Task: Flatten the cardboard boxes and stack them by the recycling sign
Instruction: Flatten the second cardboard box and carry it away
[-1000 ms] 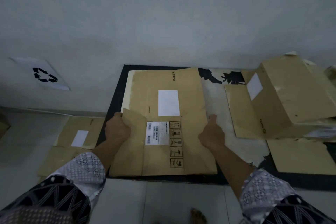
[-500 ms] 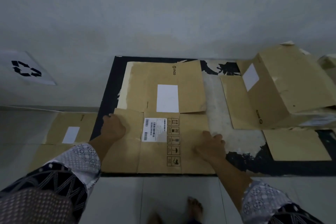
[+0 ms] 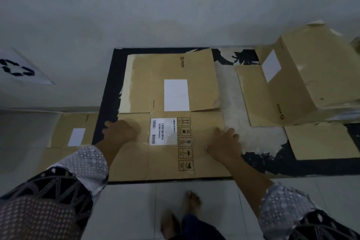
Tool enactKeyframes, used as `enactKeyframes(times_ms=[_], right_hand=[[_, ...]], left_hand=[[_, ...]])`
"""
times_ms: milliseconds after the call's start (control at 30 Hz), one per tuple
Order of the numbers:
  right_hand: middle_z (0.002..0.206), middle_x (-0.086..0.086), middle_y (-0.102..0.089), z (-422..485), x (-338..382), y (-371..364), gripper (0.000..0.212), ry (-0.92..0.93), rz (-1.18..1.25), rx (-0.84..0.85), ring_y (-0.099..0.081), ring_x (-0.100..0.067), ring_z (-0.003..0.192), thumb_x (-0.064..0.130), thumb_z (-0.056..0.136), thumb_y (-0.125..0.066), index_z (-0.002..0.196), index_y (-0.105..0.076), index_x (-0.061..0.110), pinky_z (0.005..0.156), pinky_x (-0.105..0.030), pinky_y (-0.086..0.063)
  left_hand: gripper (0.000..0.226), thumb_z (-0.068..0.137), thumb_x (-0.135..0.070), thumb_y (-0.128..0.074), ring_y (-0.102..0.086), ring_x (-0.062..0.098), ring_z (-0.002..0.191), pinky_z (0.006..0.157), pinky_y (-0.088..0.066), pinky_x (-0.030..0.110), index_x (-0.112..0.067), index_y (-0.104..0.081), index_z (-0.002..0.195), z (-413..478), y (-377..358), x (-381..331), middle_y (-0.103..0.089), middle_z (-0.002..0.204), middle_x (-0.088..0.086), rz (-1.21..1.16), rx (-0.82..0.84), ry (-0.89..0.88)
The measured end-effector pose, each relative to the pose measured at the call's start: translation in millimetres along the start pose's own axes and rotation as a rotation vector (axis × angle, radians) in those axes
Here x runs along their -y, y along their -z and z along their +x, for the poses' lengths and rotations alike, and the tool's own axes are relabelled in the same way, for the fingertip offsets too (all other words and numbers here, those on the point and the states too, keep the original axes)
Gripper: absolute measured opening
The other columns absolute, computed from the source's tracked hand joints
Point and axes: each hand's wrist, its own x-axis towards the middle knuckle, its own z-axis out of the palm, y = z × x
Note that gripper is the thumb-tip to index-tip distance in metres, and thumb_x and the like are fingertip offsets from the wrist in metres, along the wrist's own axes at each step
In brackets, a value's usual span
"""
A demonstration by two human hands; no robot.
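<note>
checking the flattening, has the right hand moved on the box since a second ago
Yes. The right hand slid a little toward the person on the flattened box, from beside the upper handling symbols to beside the middle ones.

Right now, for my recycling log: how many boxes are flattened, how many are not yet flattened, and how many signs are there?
Flattened boxes: 2, the centre box and the left box.
Boxes not yet flattened: 1, the right box.
Recycling sign: 1.
Total: 4.
The cardboard sheet at lower right may be a flap; uncounted.
</note>
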Motion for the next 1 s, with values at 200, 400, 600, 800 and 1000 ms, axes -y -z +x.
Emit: enactKeyframes(times_ms=[200,400,600,800,1000], right_hand=[[0.112,-0.016,-0.062,60,19,31,0.050,-0.119,0.431,-0.349,-0.060,-0.033,0.099,0.041,0.094,-0.034,0.106,-0.064,0.003,0.083,-0.038,-0.047],[0.150,-0.016,-0.027,103,32,54,0.090,-0.151,0.518,-0.099,-0.035,-0.039,0.132,0.064,0.090,-0.045,0.153,-0.008,0.011,0.103,-0.046,-0.036],[0.143,-0.016,-0.032,120,33,46,0.079,-0.180,0.377,-0.068,-0.042,-0.037,0.126,0.050,0.088,-0.062,0.142,-0.023,0.010,0.098,-0.043,-0.040],[0.140,-0.016,-0.041,120,37,46,0.081,-0.231,0.414,-0.015,-0.046,-0.036,0.125,0.054,0.087,-0.061,0.142,-0.029,0.004,0.099,-0.043,-0.043],[0.135,-0.016,-0.044,117,31,46,0.072,-0.209,0.506,0.006,-0.052,-0.036,0.116,0.057,0.089,-0.051,0.143,-0.032,0.013,0.095,-0.045,-0.048]], left_hand=[[0.068,0.086,-0.035,-0.058,-0.023,0.038,0.139,0.114,-0.022,0.056,-0.016,-0.035,0.146,4,2,-32,-0.023,0.153,0.015,-0.152,-0.198,0.145],[0.069,0.090,-0.053,-0.056,-0.021,0.044,0.140,0.113,-0.022,0.058,-0.020,-0.036,0.146,31,11,-45,-0.018,0.156,0.018,-0.234,-0.206,0.110],[0.085,0.084,-0.052,-0.063,-0.026,0.045,0.138,0.110,-0.028,0.058,-0.012,-0.025,0.148,44,18,-50,-0.025,0.151,0.023,-0.152,-0.183,0.080],[0.101,0.072,-0.064,-0.068,-0.039,0.045,0.130,0.105,-0.038,0.055,-0.002,-0.032,0.143,56,29,-37,-0.037,0.143,0.027,-0.178,-0.136,0.027],[0.054,0.097,-0.035,-0.053,-0.052,0.042,0.114,0.080,-0.041,0.039,-0.002,-0.036,0.137,46,28,-19,-0.052,0.128,0.022,-0.330,-0.144,-0.216]])
